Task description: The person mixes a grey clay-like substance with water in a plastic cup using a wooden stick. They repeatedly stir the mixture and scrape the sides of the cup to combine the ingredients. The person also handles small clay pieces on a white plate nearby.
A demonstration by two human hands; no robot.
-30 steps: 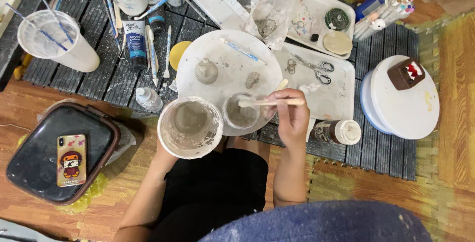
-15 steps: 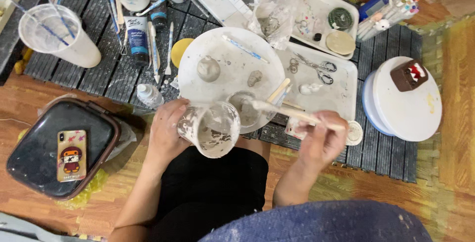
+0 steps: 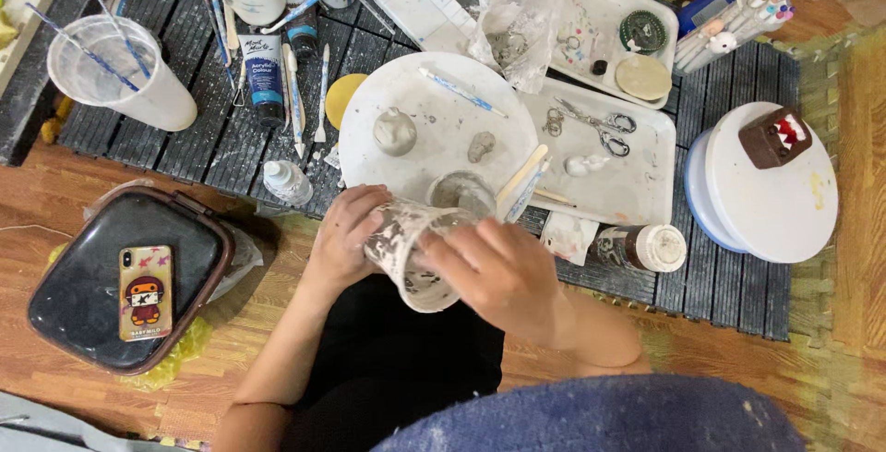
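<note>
**Both hands tilt a clay-smeared cup over the lap**

The left hand (image 3: pixel 343 235) grips the clay-smeared plastic cup (image 3: pixel 413 258) at its base, while the right hand (image 3: pixel 494 272) closes around its rim, tipping it sideways (likely for a steadier hold). Just beyond sits a small grey-filled cup (image 3: pixel 461 193) on the round white board (image 3: pixel 434 124), with wooden sticks (image 3: pixel 521 175) beside it and scissors (image 3: pixel 604 129) farther right.
</note>
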